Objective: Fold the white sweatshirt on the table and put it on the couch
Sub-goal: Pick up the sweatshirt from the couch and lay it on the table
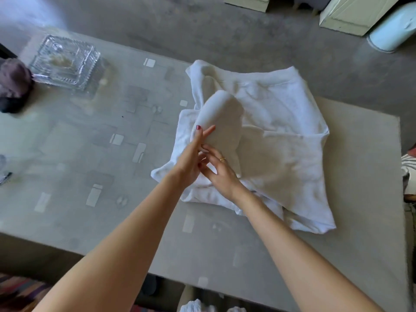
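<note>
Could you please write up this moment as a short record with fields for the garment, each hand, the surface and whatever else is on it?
garment: white sweatshirt, partly folded, lying on the table
raised part: a sleeve lifted off the body of the garment
left hand: on the near end of the sleeve, fingers extended
right hand: beside the left, touching it, on the same sleeve; ring on one finger
surface: table with patterned top
other items: glass dish at far left, dark cloth object beside it
couch: cannot tell

Soft hazy daylight, glare washing the table (74, 154), blurred edges, wide-angle bending, light perhaps from upper left
</note>
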